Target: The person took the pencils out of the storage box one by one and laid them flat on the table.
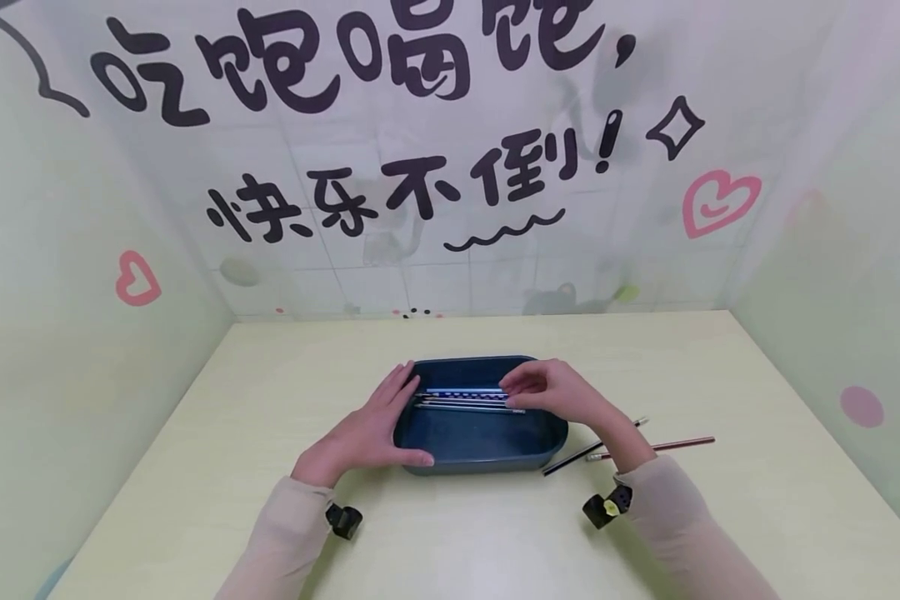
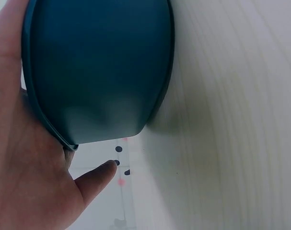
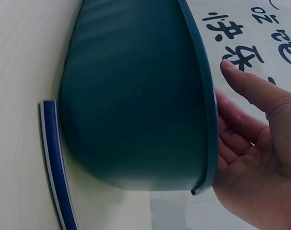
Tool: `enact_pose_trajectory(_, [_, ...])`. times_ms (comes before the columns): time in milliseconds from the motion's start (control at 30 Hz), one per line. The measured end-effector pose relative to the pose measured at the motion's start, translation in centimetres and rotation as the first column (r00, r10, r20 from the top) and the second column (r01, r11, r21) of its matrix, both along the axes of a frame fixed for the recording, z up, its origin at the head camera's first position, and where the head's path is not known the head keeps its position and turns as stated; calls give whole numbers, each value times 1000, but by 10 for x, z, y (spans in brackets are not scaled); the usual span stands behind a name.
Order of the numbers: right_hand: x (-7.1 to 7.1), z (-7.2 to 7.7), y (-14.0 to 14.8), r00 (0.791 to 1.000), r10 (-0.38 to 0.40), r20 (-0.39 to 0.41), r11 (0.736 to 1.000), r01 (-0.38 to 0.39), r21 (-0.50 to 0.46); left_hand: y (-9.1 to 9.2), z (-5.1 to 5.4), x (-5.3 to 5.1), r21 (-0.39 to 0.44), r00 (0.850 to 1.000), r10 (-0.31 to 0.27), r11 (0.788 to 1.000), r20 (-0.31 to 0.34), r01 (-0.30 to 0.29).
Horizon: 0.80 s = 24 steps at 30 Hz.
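Note:
A dark teal-blue plastic box (image 1: 480,437) with rounded corners stands on the table. Several pencils (image 1: 461,407) lie side by side across its floor, some silvery, one blue with a white pattern. My left hand (image 1: 367,429) rests against the box's left end, fingers straight along the rim and thumb stretched by the front wall. Over the box's right side is my right hand (image 1: 566,393), its fingertips close to the pencils' right ends. In the right wrist view its thumb stands apart from the loosely bent fingers, and no object shows between them; the fingertips are partly hidden behind the box wall (image 3: 135,96).
Right of the box, a dark pencil (image 1: 570,459) and a reddish-brown pencil (image 1: 686,442) lie crossed on the pale table (image 1: 465,533), partly under my right wrist. White walls with printed lettering (image 1: 412,187) enclose the table's back and sides.

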State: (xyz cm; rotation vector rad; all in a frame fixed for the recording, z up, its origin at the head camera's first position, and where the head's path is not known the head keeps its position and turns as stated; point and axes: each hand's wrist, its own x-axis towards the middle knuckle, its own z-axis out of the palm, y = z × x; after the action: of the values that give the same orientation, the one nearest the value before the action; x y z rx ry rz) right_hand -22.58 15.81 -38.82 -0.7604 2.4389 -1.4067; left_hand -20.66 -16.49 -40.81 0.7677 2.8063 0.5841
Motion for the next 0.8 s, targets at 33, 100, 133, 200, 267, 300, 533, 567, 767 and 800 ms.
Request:
enact_pose_trajectory(33, [0,-1,-2,1000,-6,2,1000,6,-5,0,0,0,2,1000,0,1000,-1,0])
enact_pose_trajectory(100, [0,-4,-5,1000,-16,9,1000,16,-18,0,-1,1,5,1000,-2,1000,-1,2])
enact_pose_trajectory(133, [0,-5,-7,1000,-22,13,1000,22,-19,0,-1,1,6,1000,-4,1000,-1,4])
enact_pose_trajectory(200, [1,-7,-10,999,-38,25,999,38,-14,0,-1,1,9,1000,-7,1000,2,7])
enact_pose_trajectory(267, [1,-9,-14,998,-51,34,999,52,-12,0,0,1,13,1000,-7,1000,7,7])
enact_pose_trajectory(300, [1,-9,-16,998,-55,36,998,56,-9,0,0,1,13,1000,-7,1000,9,7])
enact_pose_trajectory(533, [-1,-15,-27,998,-56,21,998,55,33,1,1,-3,-11,1000,4,1000,17,-4])
enact_pose_trajectory(567, [-1,-15,-28,998,-52,20,998,51,38,0,0,-4,-15,1000,4,1000,15,-4])
enact_pose_trajectory(767, [-3,-21,-36,996,-67,61,996,63,58,-1,-1,-4,-19,1000,2,1000,14,-2])
enact_pose_trajectory(800, [-4,-23,-37,994,-76,73,995,71,64,-1,-1,-4,-18,1000,1,1000,16,-1])
